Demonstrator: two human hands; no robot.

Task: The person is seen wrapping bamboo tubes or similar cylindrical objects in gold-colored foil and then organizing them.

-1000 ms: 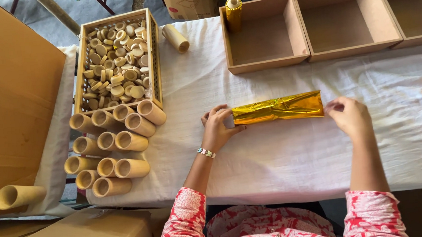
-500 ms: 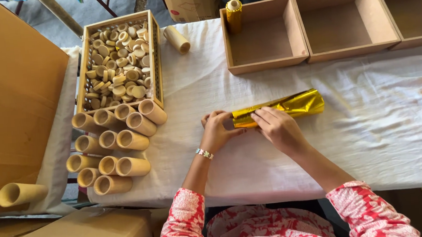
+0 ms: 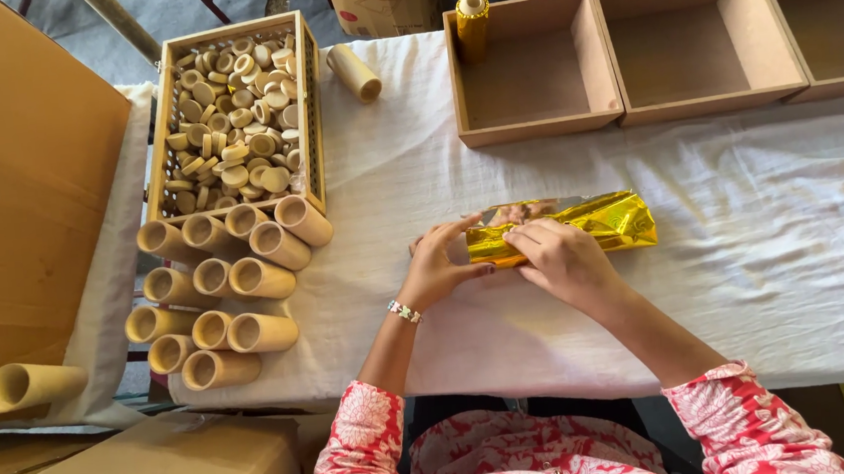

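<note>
Head: both hands on gold foil roll

Shiny gold foil-wrapped roll, crinkled, lying sideways on the white cloth, left end under fingers

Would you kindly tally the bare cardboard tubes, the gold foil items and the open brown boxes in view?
Bare cardboard tubes: 15 (13 stacked, 2 loose)
Gold foil items: 2, the foil roll held by the left hand and right hand, and the upright gold tube
Open brown boxes: 3
Total: 20
</note>
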